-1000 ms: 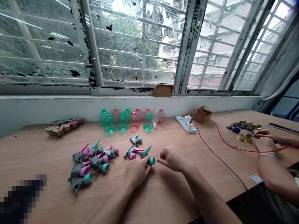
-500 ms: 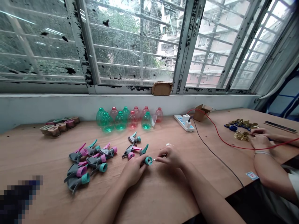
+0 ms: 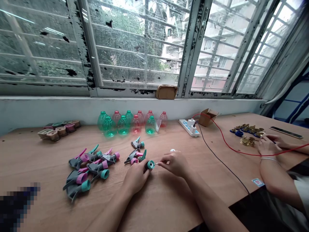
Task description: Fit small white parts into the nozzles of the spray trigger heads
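Note:
My left hand (image 3: 135,176) is closed around a grey trigger spray head (image 3: 146,166) with a teal lever and collar, its open collar facing right. From the fingertips of my right hand (image 3: 174,162) a thin, shiny rod-like piece (image 3: 156,163) points at that collar; its kind is too small to tell, and I cannot tell whether it touches. Just behind my left hand lie a spray head with pink parts (image 3: 133,157) and one with teal parts (image 3: 138,144). Several more pink and teal spray heads (image 3: 96,167) are heaped to the left.
Green and pink clear bottles (image 3: 123,125) stand along the wall. A power strip (image 3: 189,127) with red and black cables and a cardboard box (image 3: 207,117) are back right. Small packed boxes (image 3: 56,131) sit back left. At right a co-worker's hands (image 3: 269,144) handle gold-coloured pieces (image 3: 248,141).
The view has shifted slightly. In my left hand the spray head has turned a little, showing more of the collar's inside. My right hand still holds the thin piece near the collar.

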The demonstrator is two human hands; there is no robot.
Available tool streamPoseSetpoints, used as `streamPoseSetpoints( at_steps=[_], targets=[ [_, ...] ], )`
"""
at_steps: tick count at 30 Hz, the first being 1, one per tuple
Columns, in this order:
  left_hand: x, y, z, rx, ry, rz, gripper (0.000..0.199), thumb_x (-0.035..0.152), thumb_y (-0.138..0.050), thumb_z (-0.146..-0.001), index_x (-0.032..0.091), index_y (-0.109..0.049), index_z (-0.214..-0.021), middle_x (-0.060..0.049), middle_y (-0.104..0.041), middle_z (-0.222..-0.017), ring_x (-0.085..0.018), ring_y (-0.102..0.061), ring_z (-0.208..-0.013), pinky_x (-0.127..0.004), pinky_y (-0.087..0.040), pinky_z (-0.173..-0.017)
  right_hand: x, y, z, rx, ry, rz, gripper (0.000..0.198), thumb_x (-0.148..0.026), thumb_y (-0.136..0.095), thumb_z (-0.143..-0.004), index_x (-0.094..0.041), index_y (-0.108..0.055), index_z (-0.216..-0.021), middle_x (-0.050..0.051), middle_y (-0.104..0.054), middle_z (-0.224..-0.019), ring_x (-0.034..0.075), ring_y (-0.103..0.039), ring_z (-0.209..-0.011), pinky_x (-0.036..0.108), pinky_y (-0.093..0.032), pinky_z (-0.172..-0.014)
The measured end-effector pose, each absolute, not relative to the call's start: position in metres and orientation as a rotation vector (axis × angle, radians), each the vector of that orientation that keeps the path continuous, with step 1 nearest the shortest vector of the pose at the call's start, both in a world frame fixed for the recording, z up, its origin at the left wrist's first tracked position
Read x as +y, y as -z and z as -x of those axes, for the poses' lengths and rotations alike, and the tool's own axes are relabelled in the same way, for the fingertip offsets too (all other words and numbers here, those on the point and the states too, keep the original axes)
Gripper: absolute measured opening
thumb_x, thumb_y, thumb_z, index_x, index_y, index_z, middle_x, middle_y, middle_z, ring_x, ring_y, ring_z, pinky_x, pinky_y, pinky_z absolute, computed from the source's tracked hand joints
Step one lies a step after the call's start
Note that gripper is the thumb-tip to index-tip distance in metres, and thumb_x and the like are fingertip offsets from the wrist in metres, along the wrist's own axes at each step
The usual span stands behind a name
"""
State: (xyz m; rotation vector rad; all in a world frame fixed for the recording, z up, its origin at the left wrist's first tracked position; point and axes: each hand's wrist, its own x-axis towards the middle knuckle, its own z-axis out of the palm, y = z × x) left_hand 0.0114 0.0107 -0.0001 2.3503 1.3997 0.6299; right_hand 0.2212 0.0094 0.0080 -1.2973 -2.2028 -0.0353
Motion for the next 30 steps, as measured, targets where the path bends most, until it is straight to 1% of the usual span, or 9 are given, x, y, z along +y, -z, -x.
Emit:
streamPoseSetpoints(
  at_steps=[3,6,8,12,21,30],
  targets=[
    [0.011,0.001,-0.012,1.446,-0.615,-2.349,0.012,0.027,-0.050,-0.085,0.023,-0.060,-0.090,-0.001,-0.065,-0.073,-0.016,-0.056,-0.065,-0.024,-0.028,-0.056,0.008,-0.009,-0.219,-2.179,-0.004,1.319,0.022,-0.039,-0.063,-0.082,-0.024,-0.072,-0.069,0.000,-0.070,-0.067,0.011,-0.059,-0.061,0.023,-0.030,-0.056],
    [0.012,0.001,-0.012,1.424,-0.648,-2.331,0.012,0.027,-0.050,-0.085,0.023,-0.060,-0.090,-0.002,-0.065,-0.076,-0.017,-0.057,-0.070,-0.024,-0.030,-0.058,0.011,-0.007,-0.218,-2.120,-0.175,1.251,0.023,-0.038,-0.063,-0.082,-0.022,-0.072,-0.070,0.000,-0.070,-0.066,0.010,-0.057,-0.058,0.022,-0.032,-0.055],
    [0.012,0.000,-0.013,1.396,-0.675,-2.306,0.013,0.028,-0.049,-0.085,0.022,-0.060,-0.089,-0.002,-0.065,-0.077,-0.017,-0.056,-0.071,-0.024,-0.032,-0.060,0.013,-0.005,-0.219,-2.085,-0.270,1.198,0.024,-0.038,-0.064,-0.082,-0.020,-0.072,-0.070,0.001,-0.069,-0.062,0.009,-0.055,-0.054,0.021,-0.033,-0.054],
    [0.011,-0.004,-0.014,1.341,-0.699,-2.244,0.016,0.031,-0.047,-0.086,0.021,-0.058,-0.087,-0.002,-0.065,-0.077,-0.017,-0.056,-0.072,-0.025,-0.035,-0.062,0.018,-0.002,-0.218,-2.015,-0.331,1.147,0.025,-0.038,-0.066,-0.080,-0.018,-0.072,-0.067,0.001,-0.066,-0.057,0.008,-0.050,-0.048,0.021,-0.033,-0.051],
    [0.010,0.003,-0.013,1.417,-0.635,-2.285,0.019,0.035,-0.047,-0.086,0.023,-0.060,-0.094,-0.003,-0.064,-0.086,-0.018,-0.058,-0.075,-0.024,-0.036,-0.063,0.018,0.009,-0.212,-1.943,-0.457,1.095,0.030,-0.042,-0.062,-0.082,-0.016,-0.073,-0.071,0.004,-0.068,-0.061,0.010,-0.053,-0.051,0.021,-0.036,-0.048],
    [0.009,0.003,-0.012,1.411,-0.617,-2.330,0.019,0.037,-0.047,-0.086,0.025,-0.060,-0.094,-0.003,-0.064,-0.086,-0.018,-0.057,-0.073,-0.023,-0.034,-0.060,0.019,0.010,-0.207,-1.876,-0.606,1.037,0.025,-0.038,-0.065,-0.078,-0.016,-0.074,-0.072,0.004,-0.069,-0.063,0.011,-0.055,-0.053,0.020,-0.037,-0.049]
  ],
)
